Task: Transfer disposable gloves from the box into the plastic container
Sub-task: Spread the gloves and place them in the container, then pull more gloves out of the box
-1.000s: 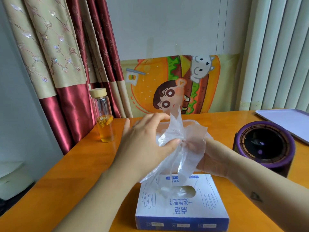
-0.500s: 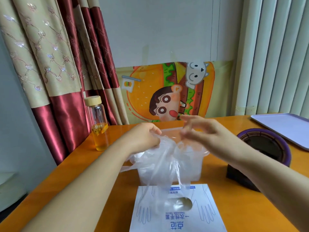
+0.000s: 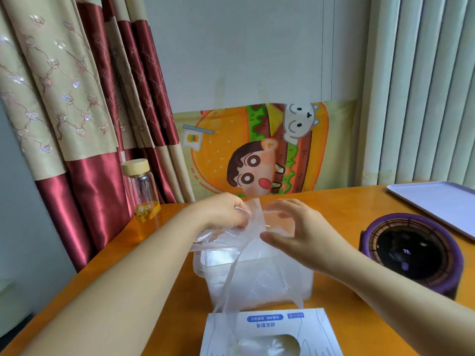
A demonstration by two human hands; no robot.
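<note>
Caution: glove tail may stay outside the container

My left hand (image 3: 218,212) pinches the bunched glove (image 3: 250,227) above the plastic container (image 3: 272,281). The glove's trailing end hangs down the front wall toward the box (image 3: 267,323) slot. Pushing down now could leave that tail outside or drag out the next glove. My right hand (image 3: 300,235) hovers beside the film, fingers apart and curved, gripping nothing.

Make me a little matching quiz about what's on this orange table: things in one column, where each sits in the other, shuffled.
Things:
1 glass bottle
2 tray
3 glove box
4 plastic container

Places:
a nearest the camera, at the bottom edge
b far right
c far left, yellow liquid inside
d centre, just behind the nearest item

Pairs: 1-c, 2-b, 3-a, 4-d
</note>
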